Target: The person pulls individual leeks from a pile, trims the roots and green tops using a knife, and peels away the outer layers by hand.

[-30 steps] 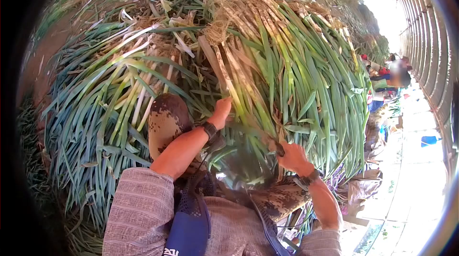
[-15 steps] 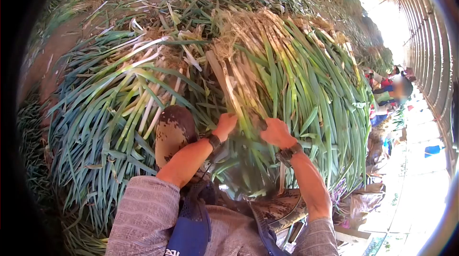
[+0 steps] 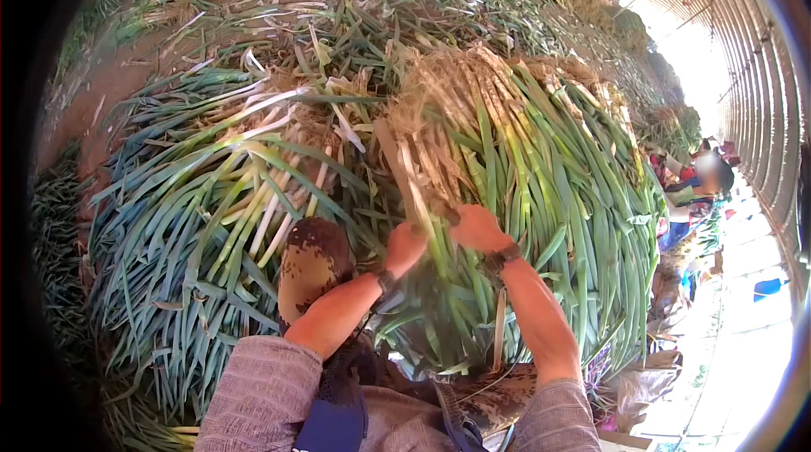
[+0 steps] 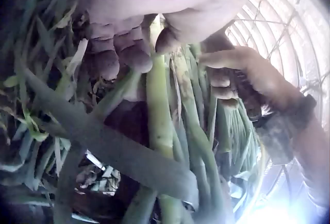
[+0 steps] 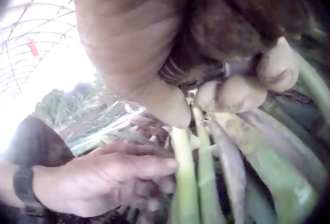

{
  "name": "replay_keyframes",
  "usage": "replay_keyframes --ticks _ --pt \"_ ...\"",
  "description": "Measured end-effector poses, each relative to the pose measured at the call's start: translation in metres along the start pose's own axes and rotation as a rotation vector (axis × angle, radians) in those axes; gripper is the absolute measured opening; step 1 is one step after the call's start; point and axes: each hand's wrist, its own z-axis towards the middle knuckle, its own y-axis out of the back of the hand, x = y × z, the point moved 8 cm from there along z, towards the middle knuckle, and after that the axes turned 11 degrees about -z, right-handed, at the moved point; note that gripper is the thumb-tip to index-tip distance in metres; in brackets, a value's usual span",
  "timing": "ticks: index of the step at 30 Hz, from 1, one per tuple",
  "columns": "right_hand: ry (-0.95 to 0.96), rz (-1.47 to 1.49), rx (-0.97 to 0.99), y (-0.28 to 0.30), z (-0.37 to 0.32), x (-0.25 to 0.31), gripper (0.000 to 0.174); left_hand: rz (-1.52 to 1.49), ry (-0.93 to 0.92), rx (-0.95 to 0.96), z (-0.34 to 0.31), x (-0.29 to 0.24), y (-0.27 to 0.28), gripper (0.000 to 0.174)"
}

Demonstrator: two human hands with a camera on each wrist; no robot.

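Observation:
In the head view my left hand (image 3: 407,247) holds a green onion (image 4: 161,108) by its pale stalk, thumb on one side and fingers on the other in the left wrist view. Close to its right, my right hand (image 3: 480,229) has its fingers curled round a dark object (image 5: 178,72) with a ribbed band; most of it is hidden in the palm, and I cannot tell its kind. The right thumb sits at the top of a green onion stalk (image 5: 184,175). Several soil-stained green onions with stringy roots (image 3: 416,106) lie beyond both hands.
Large heaps of green onions lie left (image 3: 186,224) and right (image 3: 574,207) of the hands. A camouflage-clad knee (image 3: 312,270) rises beside the left forearm. Leaf scraps (image 3: 338,17) litter the ground behind. Another person (image 3: 710,177) is at far right, under an arched frame (image 3: 756,72).
My right hand has moved left and up the stalks, from lower right to beside the left hand. The left hand keeps its grip on the green onion. The head view has tilted slightly upward.

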Motion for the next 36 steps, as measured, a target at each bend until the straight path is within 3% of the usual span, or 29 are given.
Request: replay_keyframes --ticks 2,4,5,7,8,10,13,15,16,19,20,23,26,31,35,36 --pt "0.118 0.008 0.026 0.0 -0.014 0.003 0.03 0.032 -0.046 0.034 0.008 -0.003 -0.001 0.031" --pt "0.06 0.057 0.065 0.003 -0.032 -0.012 0.031 0.081 -0.154 0.003 0.011 -0.018 0.0 0.036" --pt "0.006 0.108 0.098 0.002 -0.042 -0.023 0.031 0.081 -0.155 0.008 0.016 -0.024 0.0 0.036" --pt "0.027 0.1 0.075 -0.006 -0.07 -0.04 0.031 0.172 0.027 -0.063 0.023 -0.033 0.01 0.048" --pt "0.002 0.095 0.123 -0.017 -0.086 -0.052 0.031 0.193 -0.013 -0.072 0.039 -0.014 0.008 0.05" --pt "-0.028 0.099 0.168 -0.033 -0.116 -0.065 0.031 0.224 0.016 -0.081 0.045 -0.026 0.012 0.048" --pt "-0.014 0.218 0.065 -0.036 -0.152 -0.069 0.032 0.299 0.026 -0.107 0.051 -0.038 0.017 0.036" --pt "-0.069 0.294 0.117 -0.043 -0.167 -0.075 0.034 0.006 0.221 0.045 0.052 -0.024 0.01 0.028" --pt "-0.036 0.284 0.1 -0.04 -0.17 -0.074 0.035 -0.155 0.165 0.084 0.044 -0.042 0.004 0.022" --pt "-0.074 0.296 0.027 -0.031 -0.178 -0.079 0.037 -0.119 0.18 0.167 0.019 -0.074 -0.001 0.021" --pt "-0.078 0.304 0.026 -0.035 -0.181 -0.08 0.037 -0.101 0.221 0.173 0.026 -0.052 0.001 0.02" --pt "-0.138 0.259 -0.05 -0.033 -0.18 -0.085 0.038 -0.166 0.317 0.053 0.035 -0.023 0.011 0.016" --pt "-0.084 0.144 0.095 -0.034 -0.182 -0.075 0.042 -0.144 0.17 0.044 0.037 -0.038 0.009 0.014" --pt "-0.159 0.239 -0.03 -0.029 -0.183 -0.088 0.034 -0.125 0.221 0.014 0.037 -0.037 0.018 0.018" --pt "-0.118 0.184 -0.011 -0.013 -0.192 -0.093 0.03 -0.319 0.201 -0.061 0.029 -0.029 0.022 0.016" --pt "-0.145 0.172 0.037 -0.012 -0.198 -0.096 0.03 -0.405 0.273 -0.035 0.028 -0.022 0.019 0.019"
